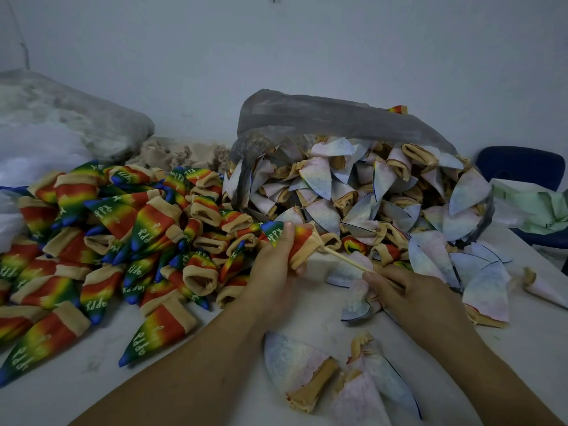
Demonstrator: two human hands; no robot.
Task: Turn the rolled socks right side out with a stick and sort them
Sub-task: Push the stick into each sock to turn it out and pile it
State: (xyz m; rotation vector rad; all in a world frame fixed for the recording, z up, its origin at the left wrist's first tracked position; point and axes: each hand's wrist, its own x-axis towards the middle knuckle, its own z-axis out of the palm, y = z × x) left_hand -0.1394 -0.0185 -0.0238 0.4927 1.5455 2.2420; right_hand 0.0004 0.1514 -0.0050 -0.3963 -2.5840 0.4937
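My left hand (273,267) gripped the rainbow-printed, cone-shaped sock (304,236), its tan cuff facing right. My right hand (412,290) pinched the thin pale wooden stick (344,258), which ran up-left into that cuff along the sock's length, over the white tabletop (319,315).

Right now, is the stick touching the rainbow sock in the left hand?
Touching. The head view shows the stick running into the cuff of the rainbow sock that the left hand grips.
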